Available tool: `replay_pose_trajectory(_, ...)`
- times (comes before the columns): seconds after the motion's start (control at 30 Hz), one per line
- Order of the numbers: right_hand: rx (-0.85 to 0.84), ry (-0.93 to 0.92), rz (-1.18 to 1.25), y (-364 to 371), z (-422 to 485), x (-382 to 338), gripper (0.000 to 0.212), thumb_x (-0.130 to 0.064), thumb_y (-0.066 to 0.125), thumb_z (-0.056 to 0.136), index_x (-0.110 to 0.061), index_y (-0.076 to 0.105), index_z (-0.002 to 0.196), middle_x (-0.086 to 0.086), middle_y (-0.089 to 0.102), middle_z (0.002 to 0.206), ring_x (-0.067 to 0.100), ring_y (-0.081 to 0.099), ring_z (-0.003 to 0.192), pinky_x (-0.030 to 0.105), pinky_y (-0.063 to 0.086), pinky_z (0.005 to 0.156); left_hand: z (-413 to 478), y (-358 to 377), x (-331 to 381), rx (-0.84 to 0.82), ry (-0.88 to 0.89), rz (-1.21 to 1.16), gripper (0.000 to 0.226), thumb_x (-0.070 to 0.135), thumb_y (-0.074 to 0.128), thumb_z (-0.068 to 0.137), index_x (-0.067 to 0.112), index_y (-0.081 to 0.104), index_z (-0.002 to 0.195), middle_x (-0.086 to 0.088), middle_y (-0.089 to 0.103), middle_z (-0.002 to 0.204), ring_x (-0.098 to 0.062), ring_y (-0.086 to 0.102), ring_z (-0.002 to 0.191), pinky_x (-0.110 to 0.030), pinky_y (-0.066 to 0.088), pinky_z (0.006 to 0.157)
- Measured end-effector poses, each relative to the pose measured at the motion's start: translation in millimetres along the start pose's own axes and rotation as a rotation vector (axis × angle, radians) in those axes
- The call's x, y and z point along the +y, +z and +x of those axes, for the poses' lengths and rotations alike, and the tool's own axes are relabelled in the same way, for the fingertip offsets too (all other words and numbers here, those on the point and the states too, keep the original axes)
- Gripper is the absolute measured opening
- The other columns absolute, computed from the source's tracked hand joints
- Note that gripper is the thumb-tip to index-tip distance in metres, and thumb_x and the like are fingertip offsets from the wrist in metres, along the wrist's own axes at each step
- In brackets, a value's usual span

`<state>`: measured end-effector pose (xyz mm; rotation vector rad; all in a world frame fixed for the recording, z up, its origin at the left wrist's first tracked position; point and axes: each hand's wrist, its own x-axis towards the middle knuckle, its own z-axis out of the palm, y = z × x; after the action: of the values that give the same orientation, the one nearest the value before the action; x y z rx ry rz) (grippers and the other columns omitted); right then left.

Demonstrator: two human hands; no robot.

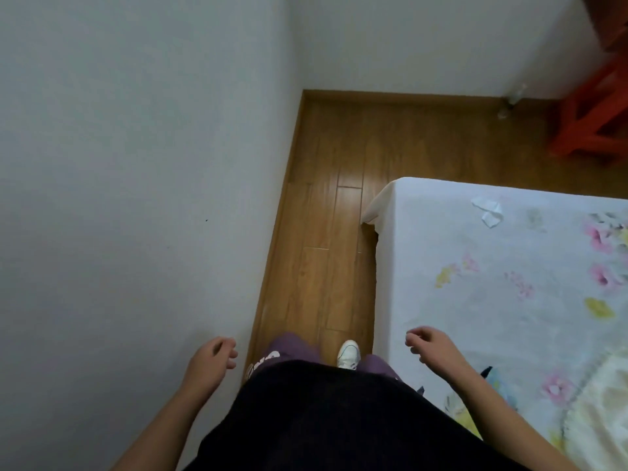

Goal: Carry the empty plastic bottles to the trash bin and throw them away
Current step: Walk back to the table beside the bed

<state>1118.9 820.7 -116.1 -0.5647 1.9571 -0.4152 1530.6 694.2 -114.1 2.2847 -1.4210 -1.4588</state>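
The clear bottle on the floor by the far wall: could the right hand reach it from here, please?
Probably not: the right hand hangs empty beside the bed, and the bottle lies far across open floor.

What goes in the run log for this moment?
left hand: empty | right hand: empty | clear plastic bottles: far wall | bin: unseen

Two bare hands were in view, the left hand (212, 360) at seven o'clock and the right hand (430, 346) at five. One white shoe (348, 354), one bed (492, 294), one crumpled tissue (489, 209), one red stool (594, 124) at two o'clock, and what looked like one clear bottle (513, 98) at one o'clock.
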Motion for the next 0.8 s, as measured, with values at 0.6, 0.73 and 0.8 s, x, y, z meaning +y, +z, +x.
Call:
replay_pose_trajectory(0.6, 0.142, 0.059, 0.090, -121, 209, -212, 0.015, -0.024, 0.059, 0.090, -0.016, 0.069, 0.099, 0.001, 0.071, 0.099, 0.019, 0.066, 0.092, 0.042, 0.055, 0.086, 245, -3, 316, -0.168, 0.097, 0.157, 0.024, 0.028, 0.049, 0.101, 0.014, 0.068, 0.093, -0.008, 0.071, 0.092, -0.023, 0.067, 0.079, -0.031, 0.047, 0.065)
replay_pose_trajectory(0.73, 0.176, 0.162, 0.167, -150, 236, -223, 0.012, -0.024, 0.059, 0.089, -0.018, 0.069, 0.095, 0.001, 0.072, 0.098, 0.018, 0.067, 0.090, 0.043, 0.054, 0.087, 279, 6, 437, -0.217, 0.241, 0.192, 0.027, 0.029, 0.046, 0.103, 0.014, 0.068, 0.098, -0.004, 0.070, 0.093, -0.021, 0.068, 0.087, -0.032, 0.050, 0.069)
replay_pose_trajectory(0.8, 0.193, 0.186, 0.191, -164, 256, -235, 0.011, -0.023, 0.059, 0.090, -0.018, 0.068, 0.093, 0.001, 0.072, 0.096, 0.018, 0.067, 0.089, 0.042, 0.054, 0.085, 299, 15, 485, -0.239, 0.287, 0.204, 0.027, 0.031, 0.045, 0.103, 0.015, 0.067, 0.099, -0.002, 0.070, 0.093, -0.019, 0.068, 0.088, -0.031, 0.051, 0.071)
